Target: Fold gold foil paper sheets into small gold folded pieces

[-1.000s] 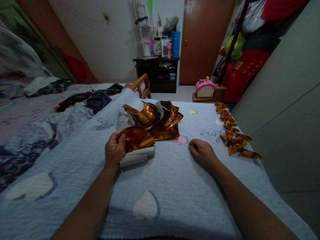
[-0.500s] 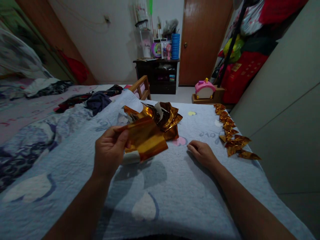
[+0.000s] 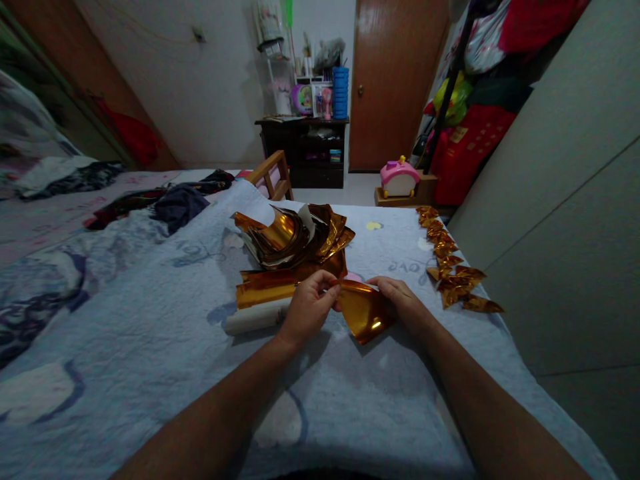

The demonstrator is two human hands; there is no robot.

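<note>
A sheet of shiny gold foil paper [image 3: 367, 312] hangs between my two hands, slightly curved. My left hand [image 3: 314, 301] pinches its left corner, thumb against fingers. On the opposite side my right hand [image 3: 400, 298] grips the sheet's edge, its lower fingers partly hidden behind the paper. Just left of my left hand lie more gold sheets [image 3: 265, 290] and a pale roll [image 3: 257, 316]. Behind them fans out a curled stack of gold foil sheets [image 3: 300, 235]. Folded gold foil pieces [image 3: 443, 250] form a row along the right edge of the bed.
A light blue quilt [image 3: 400, 407] covers the bed under my hands. Dark clothes [image 3: 180, 207] lie at the left, near a wooden rail [image 3: 273, 175]. Past the bed stand a dark cabinet [image 3: 303, 153] and a pink toy [image 3: 399, 179]. A pale cupboard wall [image 3: 560, 220] borders the right side.
My left hand has moved right and now pinches a gold sheet beside my right hand. My right hand, empty before, now grips that sheet too. The view has shifted slightly.
</note>
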